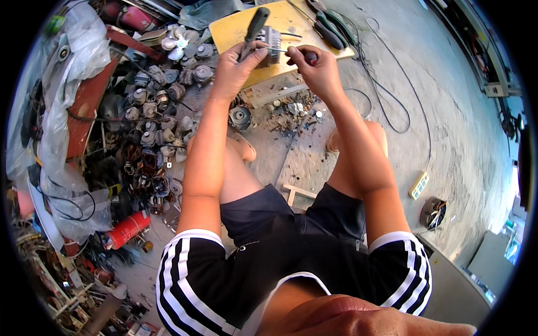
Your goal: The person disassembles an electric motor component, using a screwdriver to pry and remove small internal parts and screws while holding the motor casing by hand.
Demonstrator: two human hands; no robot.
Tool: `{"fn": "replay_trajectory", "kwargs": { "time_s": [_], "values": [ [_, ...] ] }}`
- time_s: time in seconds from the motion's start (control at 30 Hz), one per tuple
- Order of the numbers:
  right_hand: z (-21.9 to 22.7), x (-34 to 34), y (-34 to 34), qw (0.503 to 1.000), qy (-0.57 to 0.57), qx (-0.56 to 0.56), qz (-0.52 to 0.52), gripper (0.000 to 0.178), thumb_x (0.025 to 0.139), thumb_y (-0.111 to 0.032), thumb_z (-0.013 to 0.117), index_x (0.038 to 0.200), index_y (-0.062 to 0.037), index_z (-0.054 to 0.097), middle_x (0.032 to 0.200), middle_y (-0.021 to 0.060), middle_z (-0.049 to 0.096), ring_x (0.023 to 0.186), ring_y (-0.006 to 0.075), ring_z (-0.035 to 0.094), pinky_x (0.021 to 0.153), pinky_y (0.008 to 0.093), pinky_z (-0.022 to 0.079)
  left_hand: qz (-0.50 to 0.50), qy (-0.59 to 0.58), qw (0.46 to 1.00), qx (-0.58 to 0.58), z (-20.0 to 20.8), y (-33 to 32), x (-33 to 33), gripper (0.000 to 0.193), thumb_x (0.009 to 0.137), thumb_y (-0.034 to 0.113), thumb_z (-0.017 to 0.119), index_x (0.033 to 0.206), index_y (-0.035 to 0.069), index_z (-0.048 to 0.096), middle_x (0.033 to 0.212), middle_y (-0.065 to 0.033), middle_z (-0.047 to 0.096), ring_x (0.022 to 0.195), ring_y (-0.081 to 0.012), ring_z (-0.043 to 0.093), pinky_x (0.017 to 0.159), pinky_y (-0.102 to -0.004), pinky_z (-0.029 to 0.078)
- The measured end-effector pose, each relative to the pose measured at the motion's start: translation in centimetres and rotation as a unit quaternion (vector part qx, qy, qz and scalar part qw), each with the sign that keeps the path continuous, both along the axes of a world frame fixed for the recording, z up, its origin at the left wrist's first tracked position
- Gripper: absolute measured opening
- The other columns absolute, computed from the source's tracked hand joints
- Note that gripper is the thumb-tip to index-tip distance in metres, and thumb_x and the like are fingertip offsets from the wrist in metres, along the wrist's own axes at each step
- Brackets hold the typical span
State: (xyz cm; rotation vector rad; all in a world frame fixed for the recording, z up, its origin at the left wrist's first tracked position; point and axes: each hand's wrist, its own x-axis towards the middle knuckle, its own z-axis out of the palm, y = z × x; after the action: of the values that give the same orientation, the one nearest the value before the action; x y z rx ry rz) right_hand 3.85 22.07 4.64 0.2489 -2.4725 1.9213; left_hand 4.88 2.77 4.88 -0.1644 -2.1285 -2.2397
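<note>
In my left hand (238,70) a dark-handled tool (256,25) stands up, its handle pointing away from me; its lower end is hidden by my fingers. That hand is closed beside a grey finned metal block (272,40) on the yellow board (230,33). Between the thumb and fingers of my right hand (318,68) is a screwdriver with a dark red handle (311,57). The thin shaft (278,50) reaches left to my left fingertips, in front of the block. Whether its tip touches a fastener, I cannot tell.
Dark-handled hand tools (330,35) lie at the board's right end. Many small dirty motors (148,109) are heaped on the left, near a red cylinder (129,229). Scraps (294,109) litter the floor before me. A black cable (386,101) loops toward a power strip (418,185).
</note>
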Motion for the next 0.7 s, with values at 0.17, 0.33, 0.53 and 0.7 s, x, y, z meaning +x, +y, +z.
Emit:
{"fn": "replay_trajectory", "kwargs": {
  "time_s": [0.17, 0.33, 0.53, 0.7],
  "values": [
    [0.4, -0.4, 0.0, 0.995, 0.005, -0.089, 0.042, 0.025, 0.088, -0.020, 0.068, 0.096, 0.0029, 0.066, 0.077, 0.0030, 0.066, 0.065, 0.0059, 0.055, 0.058, 0.0201, 0.043, 0.028, 0.029, 0.998, -0.054, -0.1, 0.0, -0.6, 0.024, 0.087, 0.020, 0.070, 0.099, 0.000, 0.067, 0.088, -0.0001, 0.066, 0.080, -0.0060, 0.058, 0.073, -0.0218, 0.048],
    [0.8, -0.3, 0.1, 0.997, 0.018, 0.061, 0.046, 0.022, 0.089, -0.022, 0.065, 0.094, -0.0005, 0.066, 0.072, 0.0042, 0.067, 0.062, 0.0061, 0.057, 0.059, 0.0218, 0.045, 0.001, 0.026, 0.999, -0.040, 0.0, -0.4, -0.3, 0.024, 0.088, 0.023, 0.068, 0.097, 0.001, 0.067, 0.084, 0.0028, 0.063, 0.077, -0.0045, 0.054, 0.072, -0.0215, 0.046],
    [0.5, -0.1, 0.0, 0.998, 0.052, 0.012, 0.026, 0.018, 0.091, -0.018, 0.064, 0.093, 0.0000, 0.063, 0.068, 0.0039, 0.065, 0.058, 0.0056, 0.055, 0.055, 0.0228, 0.044, -0.012, 0.009, 0.998, -0.064, -0.2, -0.3, -0.2, 0.028, 0.085, 0.025, 0.071, 0.096, 0.000, 0.068, 0.085, 0.0000, 0.065, 0.079, -0.0053, 0.054, 0.075, -0.0236, 0.046],
    [0.9, -0.3, -0.2, 0.999, 0.001, -0.002, 0.041, 0.020, 0.090, -0.019, 0.066, 0.093, 0.0009, 0.064, 0.073, 0.0033, 0.065, 0.062, 0.0059, 0.055, 0.056, 0.0223, 0.045, -0.004, 0.019, 0.998, -0.062, 0.1, -0.6, -0.4, 0.029, 0.085, 0.027, 0.071, 0.096, 0.000, 0.068, 0.085, -0.0007, 0.067, 0.079, -0.0056, 0.056, 0.075, -0.0236, 0.046]
  ]
}}
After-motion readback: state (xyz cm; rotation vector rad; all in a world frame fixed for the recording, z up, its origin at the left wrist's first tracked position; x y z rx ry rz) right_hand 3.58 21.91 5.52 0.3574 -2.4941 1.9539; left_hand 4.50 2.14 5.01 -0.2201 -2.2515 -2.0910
